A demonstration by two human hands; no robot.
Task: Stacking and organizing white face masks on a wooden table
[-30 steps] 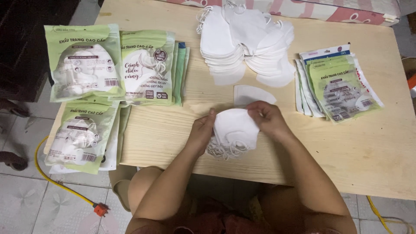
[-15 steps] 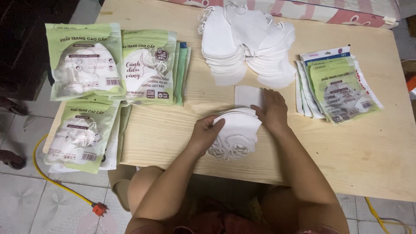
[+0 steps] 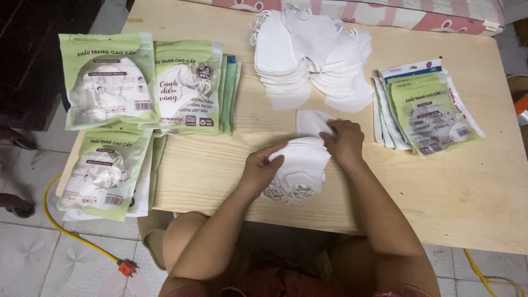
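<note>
My left hand (image 3: pixel 260 166) grips the left edge of a small stack of white folded face masks (image 3: pixel 300 168) lying on the wooden table (image 3: pixel 220 159). My right hand (image 3: pixel 344 140) rests on the stack's upper right corner, fingers pinching a single white mask (image 3: pixel 311 122) that lies just beyond it. The ear loops of the stack hang toward the table's near edge.
A large heap of loose white masks (image 3: pixel 311 55) lies at the back middle. Filled green mask packets (image 3: pixel 107 77) sit at the left, another (image 3: pixel 104 173) overhangs the left edge. Flat green packets (image 3: pixel 426 107) are stacked at the right. A yellow cable (image 3: pixel 82 242) runs on the floor.
My right hand has slid from the top of the stack up to its far right corner, onto the single mask. The stack has been squared up between both hands.
</note>
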